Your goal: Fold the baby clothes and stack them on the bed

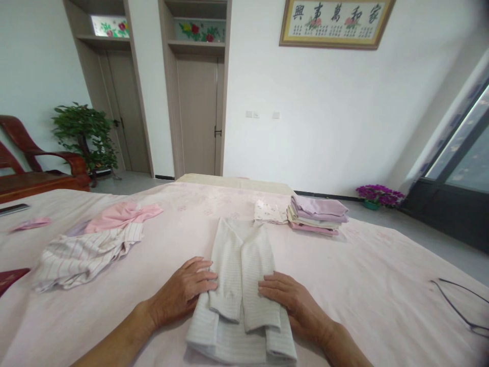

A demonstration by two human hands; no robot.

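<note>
In front of me a pale grey-green ribbed top (229,260) lies on the pink cloth (344,295), its two sleeves folded inward over the body. My left hand (187,285) rests flat on its left edge, fingers stretched out. On the opposite edge lies my right hand (292,300), its fingers extended over the right sleeve. Neither hand grips the fabric. Past the top's collar, to the right, sit a small folded patterned cloth (269,211) and a stack of folded clothes (317,214) with a lilac piece uppermost.
Crumpled striped clothing (86,257) and a pink garment (122,215) lie to the left. Farther left are a phone (14,209) and a dark red item (11,278). Eyeglasses (458,306) rest at the right. A wooden chair (46,158) stands beyond the cloth.
</note>
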